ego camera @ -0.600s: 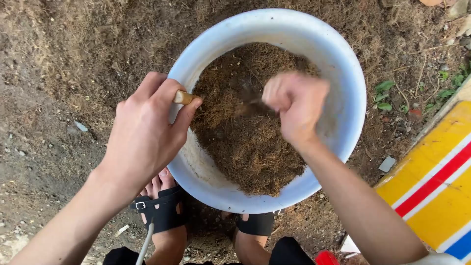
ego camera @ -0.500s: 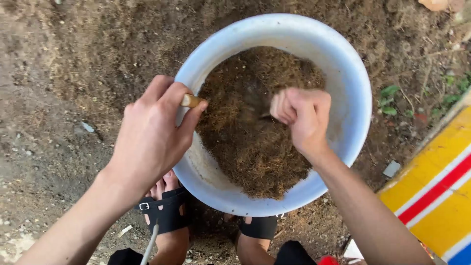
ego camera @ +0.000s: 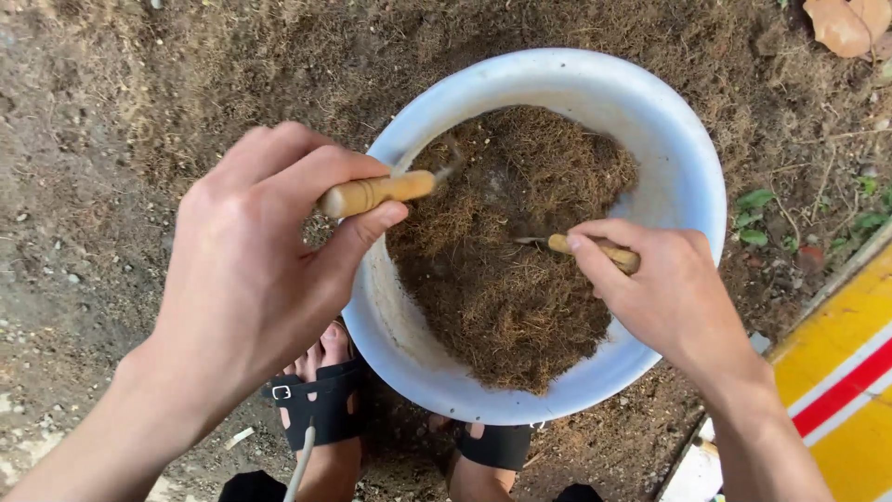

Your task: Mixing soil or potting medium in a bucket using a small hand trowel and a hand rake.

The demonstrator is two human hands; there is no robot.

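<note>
The person is standing over a pale blue-white basin [ego camera: 692,158] that is resting on bare soil [ego camera: 111,112], with both sandalled feet [ego camera: 321,409] showing just under its near rim. The basin is holding a mound of brown, fibrous material [ego camera: 520,279], heaped toward the middle and the near side. The left hand [ego camera: 251,279] is hovering at the basin's left rim, its fingers [ego camera: 307,172] curling together and clamping, with the thumb beneath, on a wooden tool handle [ego camera: 376,193]; the handle is pointing rightward and its dark working end is dipping toward the fibres, though that tip is too blurred to make out. The right hand [ego camera: 674,297] is lying over the basin's right side, fingers closed around a second wooden handle [ego camera: 599,251], whose thin metal shaft is reaching left into the heap. Holding one tool from each side seems to let the two ends meet in the fibres from opposite directions. The fibrous heap is sitting between and below both hands, touched by the tools and not by the fingers themselves. A yellow board with a red and white stripe [ego camera: 850,390] is lying at the right edge, and a dry leaf [ego camera: 836,23] is sitting at the top corner
</note>
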